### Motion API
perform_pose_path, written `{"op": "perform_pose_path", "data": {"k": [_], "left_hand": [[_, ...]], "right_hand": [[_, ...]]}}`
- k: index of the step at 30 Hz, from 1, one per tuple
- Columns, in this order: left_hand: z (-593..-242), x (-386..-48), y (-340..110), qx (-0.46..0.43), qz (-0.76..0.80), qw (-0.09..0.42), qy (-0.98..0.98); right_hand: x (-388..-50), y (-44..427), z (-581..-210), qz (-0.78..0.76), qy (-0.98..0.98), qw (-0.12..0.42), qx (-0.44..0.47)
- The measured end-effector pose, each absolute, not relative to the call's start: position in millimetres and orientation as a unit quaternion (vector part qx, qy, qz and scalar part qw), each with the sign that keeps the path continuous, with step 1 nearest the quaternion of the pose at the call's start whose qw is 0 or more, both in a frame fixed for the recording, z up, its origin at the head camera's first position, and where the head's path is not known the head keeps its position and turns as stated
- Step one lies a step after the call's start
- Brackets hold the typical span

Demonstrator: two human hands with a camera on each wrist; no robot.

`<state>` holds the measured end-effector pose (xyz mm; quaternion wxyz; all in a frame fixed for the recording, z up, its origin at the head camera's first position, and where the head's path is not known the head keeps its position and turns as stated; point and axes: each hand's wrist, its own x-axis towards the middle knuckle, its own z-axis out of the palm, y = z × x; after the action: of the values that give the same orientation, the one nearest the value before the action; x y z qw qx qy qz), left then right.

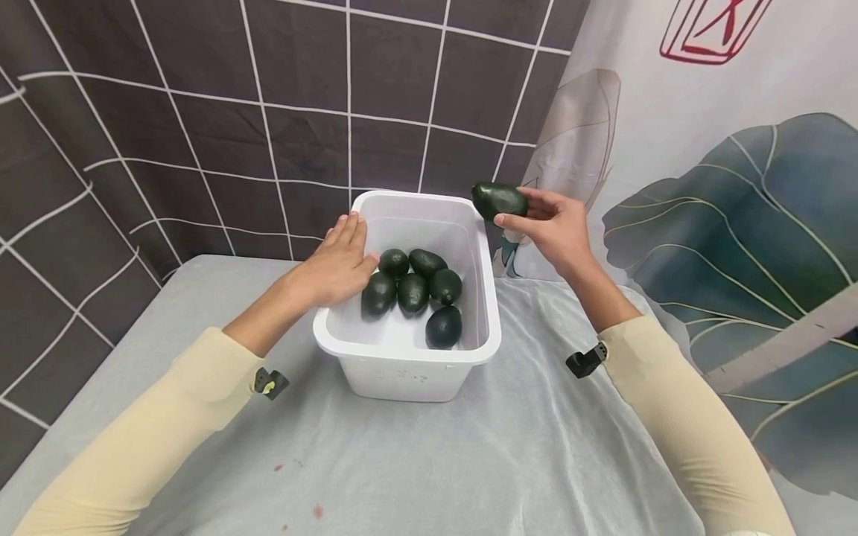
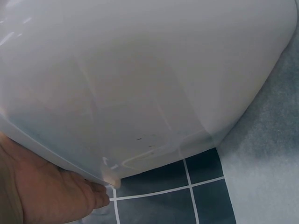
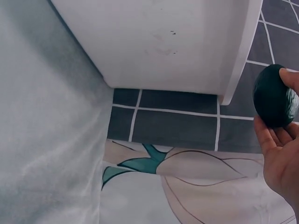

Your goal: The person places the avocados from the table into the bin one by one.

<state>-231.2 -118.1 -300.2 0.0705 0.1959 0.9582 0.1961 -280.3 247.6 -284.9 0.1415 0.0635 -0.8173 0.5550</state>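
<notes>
A white plastic tub [image 1: 409, 357] stands on the cloth with several dark green avocados [image 1: 412, 293] lying on its bottom. My left hand [image 1: 338, 260] rests on the tub's left rim, fingers straight and pointing away from me. In the left wrist view that hand [image 2: 56, 193] touches the rim at the lower left. Between thumb and fingers my right hand [image 1: 553, 227] holds another avocado [image 1: 498, 201] above the tub's back right corner. The right wrist view shows the same avocado [image 3: 273, 96] clear of the tub's rim, gripped from its end.
A pale grey cloth [image 1: 402, 461] covers the table. Behind the tub hangs a dark curtain [image 1: 302, 141] with a white grid. On the right is a white curtain [image 1: 643, 141] printed with large leaves. Small black devices [image 1: 585, 361] sit at both wrists.
</notes>
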Motion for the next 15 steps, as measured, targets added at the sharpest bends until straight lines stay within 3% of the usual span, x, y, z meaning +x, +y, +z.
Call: {"op": "perform_pose_path", "data": {"k": [15], "left_hand": [[-301, -231, -119, 0.194, 0.199, 0.072, 0.958]], "right_hand": [[-288, 230, -279, 0.530, -0.836, 0.122, 0.072]]}}
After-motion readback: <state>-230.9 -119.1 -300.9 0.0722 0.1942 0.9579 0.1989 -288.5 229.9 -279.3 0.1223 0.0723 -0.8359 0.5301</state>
